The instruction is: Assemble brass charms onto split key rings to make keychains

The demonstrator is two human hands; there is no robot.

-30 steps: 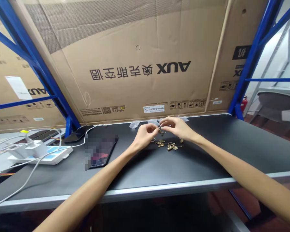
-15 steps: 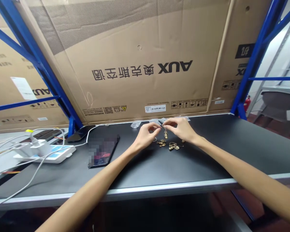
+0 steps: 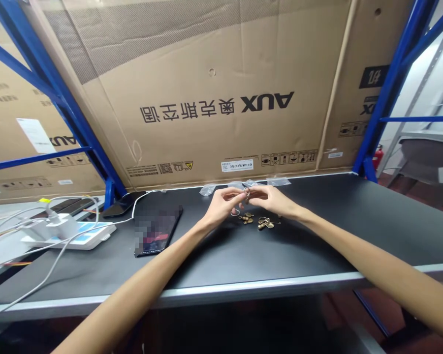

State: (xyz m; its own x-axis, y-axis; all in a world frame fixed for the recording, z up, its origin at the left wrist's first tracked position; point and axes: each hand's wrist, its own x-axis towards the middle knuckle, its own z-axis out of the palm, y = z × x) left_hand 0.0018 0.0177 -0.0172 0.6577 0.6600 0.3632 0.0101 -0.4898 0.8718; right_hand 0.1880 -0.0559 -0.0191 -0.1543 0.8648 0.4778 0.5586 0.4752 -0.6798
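Note:
Above the black tabletop, my left hand [image 3: 221, 204] and my right hand [image 3: 280, 200] meet, fingertips pinched around a small metal key ring [image 3: 246, 191]. A brass-coloured charm hangs below that ring, mostly covered by my fingers. Beneath the hands lie a cluster of brass charms [image 3: 247, 218] and, to its right, a brass keychain [image 3: 267, 223] with a ring and several pendants. A pale loose ring [image 3: 235, 212] shows just under my left fingers.
Small clear plastic bags [image 3: 207, 190] lie along the back edge against a large cardboard box [image 3: 214, 137]. To the left are a phone [image 3: 158, 231] and a white power strip [image 3: 84, 238] with trailing cables. Blue rack posts [image 3: 369, 167] stand at both sides.
My hands have come closer together. The dangling brass charm has been raised and is now largely behind my fingers, while its ring shows upright between both hands.

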